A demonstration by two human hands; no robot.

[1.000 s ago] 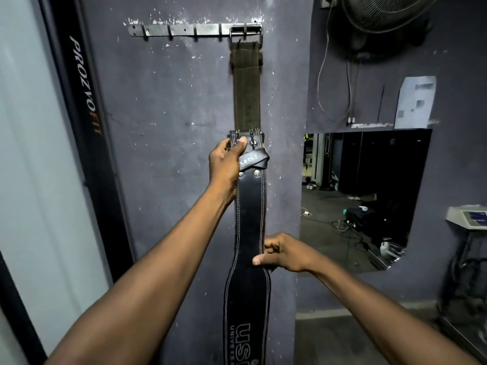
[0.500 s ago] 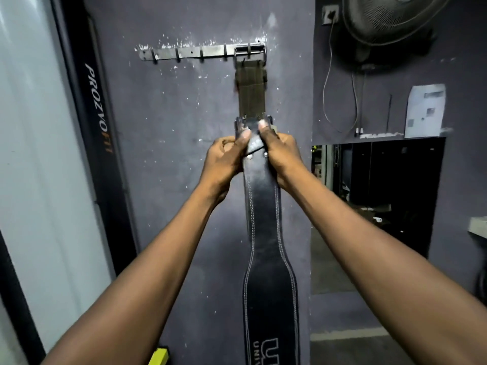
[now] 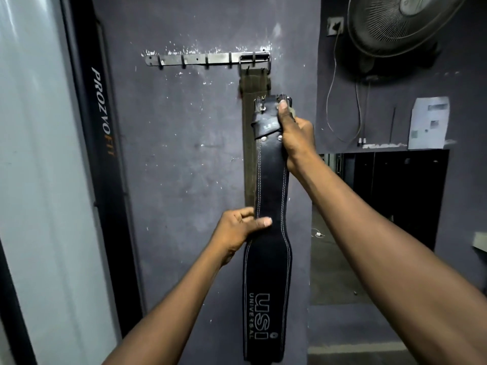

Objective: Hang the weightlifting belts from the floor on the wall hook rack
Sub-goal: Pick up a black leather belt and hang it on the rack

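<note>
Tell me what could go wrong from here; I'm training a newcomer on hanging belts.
The black belt, gripped at its buckle by the right hand, overlaps the hanging olive belt and might snag or unhook it. The hook rack is higher up; a missed hook could drop the belt.

**Gym corner: fan, cable & notice on scuffed wall**

Purple-grey wall point(image 3: 184, 159), paint chipped w/ white flecks. Top right, a wall fan point(image 3: 395, 25) w/ dark wire guard, partly out of frame. Beside it, a socket point(image 3: 335, 25) w/ a thin cable point(image 3: 332, 83) looping down. A pale paper sheet point(image 3: 428, 122), print blurred, is stuck just above a dark opening point(image 3: 390, 196). Grey floor point(image 3: 337, 272) shows thru it, w/ a small white item point(image 3: 319, 235) lying there. At left, a black upright point(image 3: 105, 159) lettered "PROZVOFIT" stands next to a white panel point(image 3: 34, 154).
</note>
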